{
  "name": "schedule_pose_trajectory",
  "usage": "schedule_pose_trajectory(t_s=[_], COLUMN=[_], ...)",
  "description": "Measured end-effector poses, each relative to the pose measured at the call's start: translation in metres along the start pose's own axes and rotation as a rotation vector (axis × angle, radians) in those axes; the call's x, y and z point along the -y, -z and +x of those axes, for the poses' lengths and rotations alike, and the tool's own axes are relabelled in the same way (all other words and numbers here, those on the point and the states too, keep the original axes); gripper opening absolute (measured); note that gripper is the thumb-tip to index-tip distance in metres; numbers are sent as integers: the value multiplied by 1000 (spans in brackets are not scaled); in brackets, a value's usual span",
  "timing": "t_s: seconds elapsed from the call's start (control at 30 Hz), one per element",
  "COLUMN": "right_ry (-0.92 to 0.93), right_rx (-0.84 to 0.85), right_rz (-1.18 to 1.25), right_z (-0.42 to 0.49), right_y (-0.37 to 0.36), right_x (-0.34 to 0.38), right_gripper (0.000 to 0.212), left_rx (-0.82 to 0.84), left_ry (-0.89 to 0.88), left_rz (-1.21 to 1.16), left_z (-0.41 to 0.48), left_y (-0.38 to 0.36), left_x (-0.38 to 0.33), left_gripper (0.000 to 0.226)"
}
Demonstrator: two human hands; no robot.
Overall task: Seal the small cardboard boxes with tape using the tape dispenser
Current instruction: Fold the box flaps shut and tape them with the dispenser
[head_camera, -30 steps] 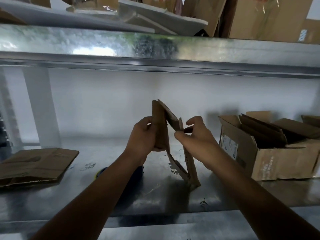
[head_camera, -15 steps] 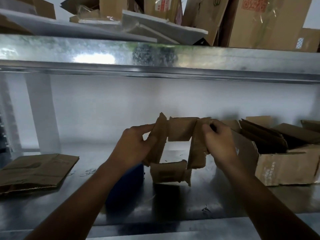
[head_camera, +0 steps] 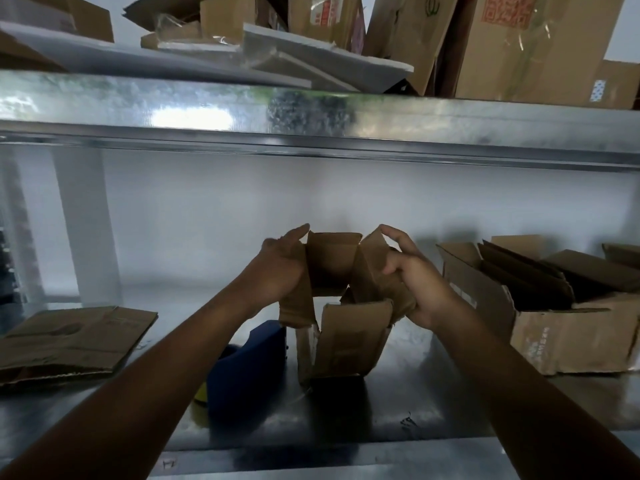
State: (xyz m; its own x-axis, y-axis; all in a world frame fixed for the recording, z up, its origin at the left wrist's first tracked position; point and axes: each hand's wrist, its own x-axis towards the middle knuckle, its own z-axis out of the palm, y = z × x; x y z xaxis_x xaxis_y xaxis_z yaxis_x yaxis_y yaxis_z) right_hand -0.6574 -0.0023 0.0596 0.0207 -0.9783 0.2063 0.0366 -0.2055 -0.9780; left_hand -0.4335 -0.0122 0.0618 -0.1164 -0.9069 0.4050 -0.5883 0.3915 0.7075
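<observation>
Box point(head_camera: 341, 296) at centre frame, half-opened above the shelf point(head_camera: 450, 403). Left hand point(head_camera: 280, 268) and right hand point(head_camera: 420, 289) fingers are clamped on its side walls. We judge it light and floppy; grip near the creases.

Tape dispenser point(head_camera: 249, 368) sits just left of the small box point(head_camera: 349, 341); flattened cardboard point(head_camera: 72, 337) far left, open carton point(head_camera: 568, 337) right.

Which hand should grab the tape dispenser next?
Probably left: the blue tape dispenser lies beside the small box, just below the left hand; the right hand, gripping the box's far side, would have to cross it.
</observation>
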Motion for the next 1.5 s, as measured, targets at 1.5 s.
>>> schedule_pose_trajectory(t_s=[1.5], right_ry=[-184], right_rx=[82], right_rz=[-13], right_z=[20], right_y=[-12], right_x=[-71], right_gripper=[46], left_rx=[-62], left_ry=[84], left_rz=[-599], left_z=[17], left_y=[-69], left_x=[26], left_gripper=[26])
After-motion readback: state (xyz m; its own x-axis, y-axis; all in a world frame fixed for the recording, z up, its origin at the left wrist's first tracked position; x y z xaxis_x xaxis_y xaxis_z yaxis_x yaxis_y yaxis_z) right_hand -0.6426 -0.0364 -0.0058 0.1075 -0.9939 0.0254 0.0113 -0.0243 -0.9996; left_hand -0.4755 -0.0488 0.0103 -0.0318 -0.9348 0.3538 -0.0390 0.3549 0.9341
